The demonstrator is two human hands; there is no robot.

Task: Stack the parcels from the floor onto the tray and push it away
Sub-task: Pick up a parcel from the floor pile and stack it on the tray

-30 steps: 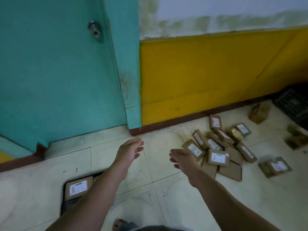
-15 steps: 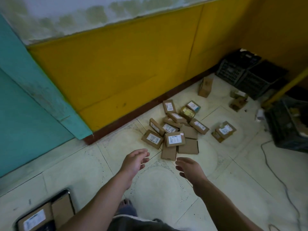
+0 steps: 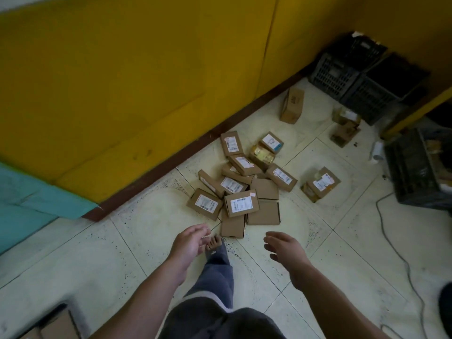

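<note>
Left hand [image 3: 189,241] and right hand [image 3: 285,247], each grip relaxed open and empty, hover just below the parcels [image 3: 241,204] heaped at frame centre on the floor [image 3: 117,260]; these small, stiff cardboard boxes look light, best taken across opposite long sides.

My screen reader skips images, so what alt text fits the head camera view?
Two bare, empty hands, the left hand and the right hand, reach toward a pile of small labelled cardboard parcels on a pale tiled floor beside a yellow wall. A bare foot shows between the hands; black plastic crates stand in the far right corner.
</note>
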